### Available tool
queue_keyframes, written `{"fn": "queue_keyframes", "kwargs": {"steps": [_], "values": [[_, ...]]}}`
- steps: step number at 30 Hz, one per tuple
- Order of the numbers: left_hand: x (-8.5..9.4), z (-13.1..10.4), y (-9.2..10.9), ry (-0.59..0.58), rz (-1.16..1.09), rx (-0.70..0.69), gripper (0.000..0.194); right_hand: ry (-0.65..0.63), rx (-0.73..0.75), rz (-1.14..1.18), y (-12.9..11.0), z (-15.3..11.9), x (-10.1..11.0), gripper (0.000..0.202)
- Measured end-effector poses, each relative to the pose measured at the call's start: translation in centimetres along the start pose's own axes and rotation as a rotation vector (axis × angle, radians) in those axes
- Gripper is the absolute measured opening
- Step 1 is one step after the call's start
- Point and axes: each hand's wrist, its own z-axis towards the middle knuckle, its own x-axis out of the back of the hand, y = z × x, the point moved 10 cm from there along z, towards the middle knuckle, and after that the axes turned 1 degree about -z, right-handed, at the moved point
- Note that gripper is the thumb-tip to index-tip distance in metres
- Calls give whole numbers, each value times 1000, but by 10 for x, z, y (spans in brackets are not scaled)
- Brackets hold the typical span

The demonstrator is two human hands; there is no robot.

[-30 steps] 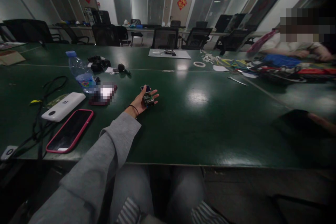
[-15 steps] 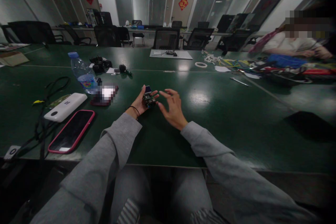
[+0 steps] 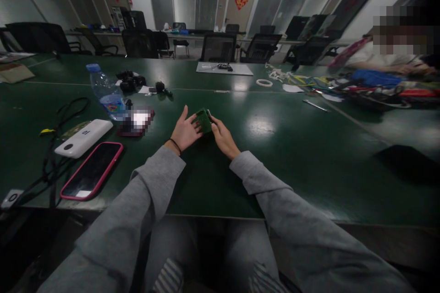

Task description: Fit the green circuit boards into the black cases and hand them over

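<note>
Above the green table (image 3: 213, 183), my right hand (image 3: 224, 138) grips a small green circuit board (image 3: 204, 121) by its right edge, thumb in front. The board is tilted up, its flat green face toward me. My left hand (image 3: 184, 132) lies palm up just left of it, fingers spread, thumb pointing up. Its fingertips come close to the board's left side; whether they touch it I cannot make out. The board's other face is hidden.
Left of my hands are a pink-cased phone (image 3: 92, 171), a white power bank (image 3: 84, 138), a water bottle (image 3: 109, 96), a dark red device (image 3: 135, 122) and black cables (image 3: 51, 160). A tape roll (image 3: 264, 83), a pen (image 3: 315, 105) and tangled wires (image 3: 316, 81) lie right, near a seated person.
The board has passed from my left hand to my right and turned, showing its flat green face instead of its component side. My left fingers have opened.
</note>
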Motion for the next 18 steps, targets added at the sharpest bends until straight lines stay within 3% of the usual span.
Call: {"fn": "queue_keyframes", "kwargs": {"steps": [3,8,14,18], "values": [[-12,-4,0,-48,6,-9,57,30,-87,84,12,0,3,61],[-19,-7,-3,-47,3,-10,56,74,-80,28,11,0,6,72],[-20,-9,-9,-34,50,11,57,187,-193,-100,29,-2,21,59],[-22,-8,-9,-73,60,16,55,220,-290,-21,36,-6,30,52]]}}
